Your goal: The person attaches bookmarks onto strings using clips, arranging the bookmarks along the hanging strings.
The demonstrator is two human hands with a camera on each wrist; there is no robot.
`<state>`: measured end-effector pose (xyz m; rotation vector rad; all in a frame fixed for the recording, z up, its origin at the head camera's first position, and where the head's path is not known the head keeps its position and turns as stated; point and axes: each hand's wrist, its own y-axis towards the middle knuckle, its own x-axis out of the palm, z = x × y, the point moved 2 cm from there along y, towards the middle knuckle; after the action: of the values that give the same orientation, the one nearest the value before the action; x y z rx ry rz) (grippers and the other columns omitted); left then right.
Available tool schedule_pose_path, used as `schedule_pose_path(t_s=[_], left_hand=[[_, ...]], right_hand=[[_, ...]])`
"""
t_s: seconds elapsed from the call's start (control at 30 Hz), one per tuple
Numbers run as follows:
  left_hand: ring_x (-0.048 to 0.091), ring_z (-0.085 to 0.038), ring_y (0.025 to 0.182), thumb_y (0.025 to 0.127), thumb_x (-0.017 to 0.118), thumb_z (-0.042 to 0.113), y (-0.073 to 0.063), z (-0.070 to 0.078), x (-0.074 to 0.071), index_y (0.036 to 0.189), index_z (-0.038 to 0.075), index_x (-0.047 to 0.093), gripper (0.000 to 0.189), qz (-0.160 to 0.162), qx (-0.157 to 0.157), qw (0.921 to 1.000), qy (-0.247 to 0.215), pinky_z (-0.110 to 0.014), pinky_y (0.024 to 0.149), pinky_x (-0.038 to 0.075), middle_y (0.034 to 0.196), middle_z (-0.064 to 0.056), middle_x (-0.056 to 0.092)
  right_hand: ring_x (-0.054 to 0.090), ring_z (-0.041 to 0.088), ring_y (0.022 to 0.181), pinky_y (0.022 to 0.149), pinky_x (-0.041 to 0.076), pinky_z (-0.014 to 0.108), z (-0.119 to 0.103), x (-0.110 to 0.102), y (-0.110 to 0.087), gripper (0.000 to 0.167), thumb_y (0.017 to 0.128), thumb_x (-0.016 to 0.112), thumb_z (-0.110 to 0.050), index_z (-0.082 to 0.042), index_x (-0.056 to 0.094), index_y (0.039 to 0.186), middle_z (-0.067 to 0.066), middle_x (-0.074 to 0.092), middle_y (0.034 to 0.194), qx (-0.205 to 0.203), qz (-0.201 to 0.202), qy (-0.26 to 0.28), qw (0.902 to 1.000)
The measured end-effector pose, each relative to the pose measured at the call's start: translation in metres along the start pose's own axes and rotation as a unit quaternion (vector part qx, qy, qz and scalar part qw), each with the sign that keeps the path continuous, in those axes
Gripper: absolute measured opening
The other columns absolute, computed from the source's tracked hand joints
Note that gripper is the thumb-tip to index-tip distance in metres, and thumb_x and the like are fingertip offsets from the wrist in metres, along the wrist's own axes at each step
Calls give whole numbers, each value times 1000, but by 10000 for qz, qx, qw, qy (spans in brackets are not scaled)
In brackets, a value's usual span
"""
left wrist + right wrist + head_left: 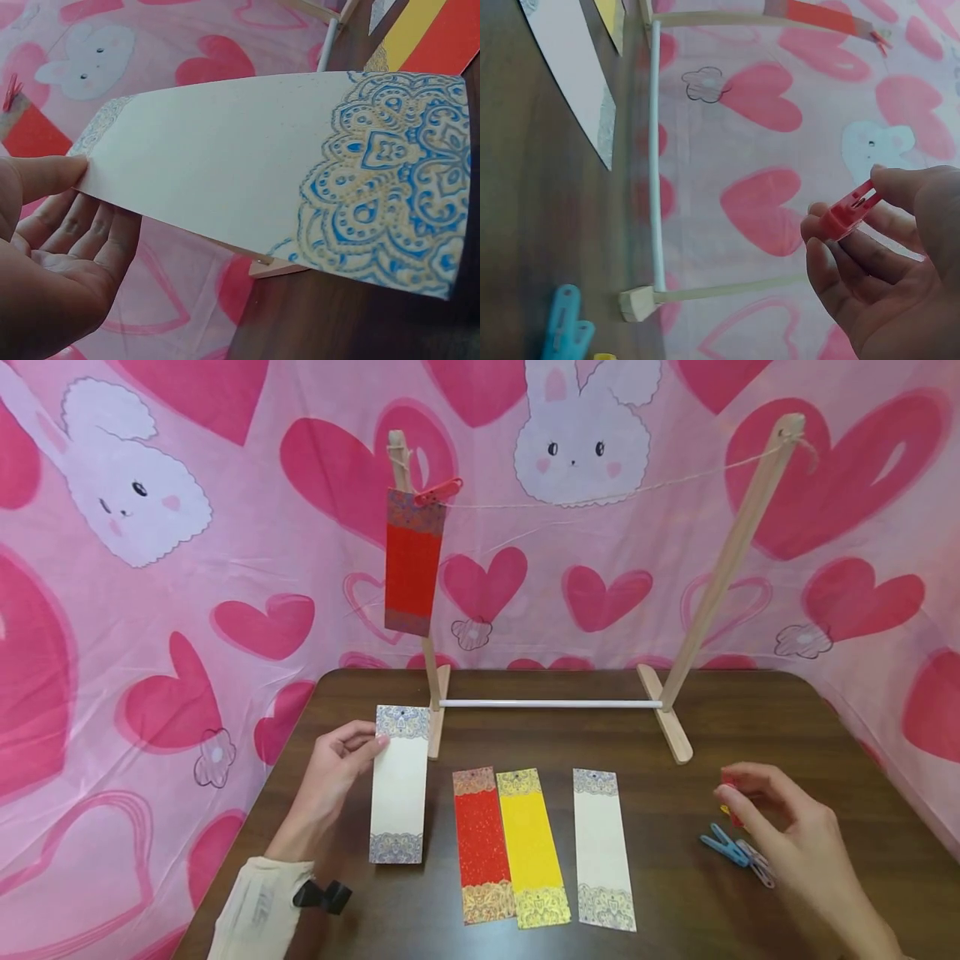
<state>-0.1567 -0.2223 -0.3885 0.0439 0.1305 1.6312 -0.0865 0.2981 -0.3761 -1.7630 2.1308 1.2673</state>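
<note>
My left hand [333, 777] pinches a white bookmark [398, 785] with blue-and-gold lace ends by its left edge, near the top, and holds it upright. My right hand [795, 827] grips a red clothespin [847, 214] between thumb and fingers, above the right side of the table. Below that hand lie a blue clothespin [724, 845] and a pale purplish one; a bit of yellow clothespin [725, 810] shows beside the fingers. A red bookmark [412, 572] hangs at the left end of a string [667, 485], held by another red clothespin [439, 491].
On the brown table [675, 910] lie a red bookmark [483, 843], a yellow bookmark [534, 847] and a second white bookmark [603, 852]. Behind them stands a wooden frame with a right post [735, 560] and a white crossbar [551, 703]. A pink patterned cloth [285, 527] hangs behind.
</note>
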Motion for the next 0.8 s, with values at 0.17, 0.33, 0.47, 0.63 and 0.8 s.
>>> schedule_pose_path(t_s=[0.17, 0.33, 0.47, 0.63, 0.8], left_hand=[[64, -7, 71, 92, 70, 8, 2, 5, -2, 106, -8, 65, 22, -41, 91, 9999, 82, -26, 65, 54, 81, 5, 72], [64, -7, 71, 92, 70, 7, 4, 10, -5, 105, -7, 65, 19, 15, 242, 9997, 68, -25, 66, 55, 81, 5, 72], [63, -6, 72, 93, 70, 6, 7, 13, -7, 105, -9, 65, 20, 33, 317, 9994, 131, -24, 65, 54, 81, 6, 72], [64, -7, 74, 93, 70, 8, 10, 18, -8, 105, -11, 64, 23, 2, 445, 9987, 265, -25, 67, 55, 81, 6, 71], [65, -7, 76, 93, 70, 9, 13, 24, -8, 108, -11, 64, 26, -35, 569, 9970, 529, -26, 69, 56, 83, 6, 71]], right_hand=[[64, -11, 85, 79, 44, 3, -4, -7, 11, 52, 78, 76, 12, -8, 67, 126, -13, 72, 99, -436, 85, -80, 9990], [64, -8, 83, 75, 44, 4, -9, -11, 19, 43, 78, 76, 12, -9, 72, 116, -9, 73, 96, -679, 36, -116, 9976], [65, -8, 81, 69, 43, 6, -15, -15, 23, 38, 84, 73, 7, -12, 70, 117, -13, 73, 95, -364, -190, -213, 9989], [61, -14, 92, 73, 38, 9, -23, -20, 30, 33, 90, 70, 0, -15, 66, 119, -15, 72, 97, -251, -430, -338, 9982], [56, -18, 99, 83, 33, 4, -28, -21, 39, 35, 90, 70, -1, -16, 65, 121, -14, 72, 99, -431, -509, -364, 9971]])
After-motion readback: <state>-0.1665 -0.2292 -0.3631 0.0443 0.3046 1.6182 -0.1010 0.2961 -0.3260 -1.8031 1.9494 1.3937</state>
